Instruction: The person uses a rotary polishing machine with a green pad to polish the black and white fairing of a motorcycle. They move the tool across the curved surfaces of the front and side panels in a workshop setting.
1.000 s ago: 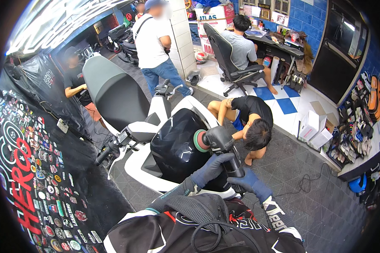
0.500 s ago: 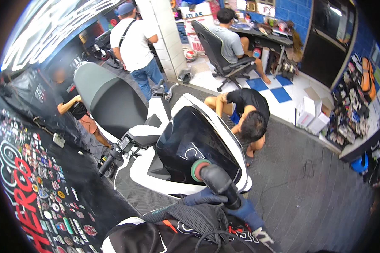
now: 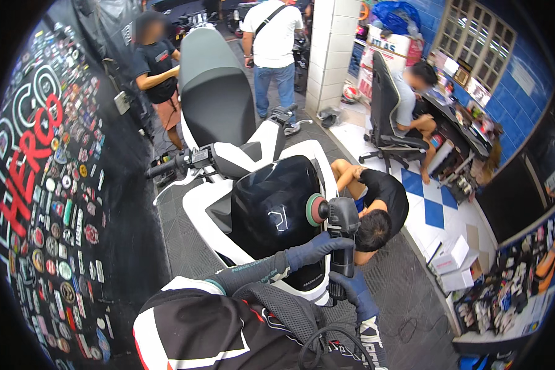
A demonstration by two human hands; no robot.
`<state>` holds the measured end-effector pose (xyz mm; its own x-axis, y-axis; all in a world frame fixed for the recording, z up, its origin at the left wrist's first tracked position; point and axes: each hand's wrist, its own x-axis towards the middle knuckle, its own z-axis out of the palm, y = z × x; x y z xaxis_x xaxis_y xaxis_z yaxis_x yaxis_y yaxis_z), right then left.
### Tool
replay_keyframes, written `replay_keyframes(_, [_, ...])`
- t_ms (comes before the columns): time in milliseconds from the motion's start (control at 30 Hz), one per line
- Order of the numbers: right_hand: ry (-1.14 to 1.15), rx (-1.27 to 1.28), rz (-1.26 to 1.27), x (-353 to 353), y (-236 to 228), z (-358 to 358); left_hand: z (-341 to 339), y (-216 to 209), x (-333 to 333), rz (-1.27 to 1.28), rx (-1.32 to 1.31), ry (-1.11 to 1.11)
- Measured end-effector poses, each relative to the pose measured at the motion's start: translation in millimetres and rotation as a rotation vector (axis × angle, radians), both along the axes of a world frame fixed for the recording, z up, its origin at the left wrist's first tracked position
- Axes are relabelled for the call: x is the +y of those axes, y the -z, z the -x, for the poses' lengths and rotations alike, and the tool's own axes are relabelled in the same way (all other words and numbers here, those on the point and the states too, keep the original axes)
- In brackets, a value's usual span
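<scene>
Left of the scooter (image 3: 237, 161), a tall black wall (image 3: 61, 234) crowded with stickers and large red and white lettering. Under and around the scooter, dark grey ridged floor mats (image 3: 407, 271). On the scooter itself, white bodywork, a long black-and-grey seat (image 3: 219, 102) at the far end and a glossy black panel (image 3: 271, 206) at the near end. Beyond the scooter and to its right, a white tiled pillar (image 3: 333, 55). Well to the right of the scooter, a shelf (image 3: 505, 293) packed with shoes. Beyond the scooter, a standing person in a white shirt (image 3: 271, 34), back turned. Beside its left flank, a standing person in a black T-shirt (image 3: 157, 74), one hand near the seat. Just right of the scooter, a crouching person in black (image 3: 388, 197), head bent low. Farther right, a person in grey (image 3: 407, 102) seated on a black office chair (image 3: 386, 92). Over the scooter's near right edge, a black polisher (image 3: 343, 246), upright in both gloved hands: left hand (image 3: 316, 248) gripping the body below the head, right hand (image 3: 354, 291) wrapped around the lower handle. By the panel's right edge, a round green-and-maroon pad (image 3: 317, 209) on the polisher; contact impossible to tell.
</scene>
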<state>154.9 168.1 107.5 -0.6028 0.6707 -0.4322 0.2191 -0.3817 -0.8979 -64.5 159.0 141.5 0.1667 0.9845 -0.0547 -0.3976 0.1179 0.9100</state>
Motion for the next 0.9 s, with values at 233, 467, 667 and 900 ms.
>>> replay_keyframes(233, [0.019, -0.051, -0.313, -34, 7, 23, 22, 10, -37, -0.095, -0.075, 0.080])
replay_keyframes(467, [0.163, -0.128, -0.233, -152, -9, 59, 61, 32, -119, 0.011, -0.065, 0.318])
replay_keyframes(667, [0.317, -0.231, -0.374, -246, 37, 97, 92, 48, -182, -0.009, -0.059, 0.490])
replay_keyframes(900, [0.545, -0.112, -0.156, -315, 102, 94, 70, 83, -202, 0.183, -0.083, 0.526])
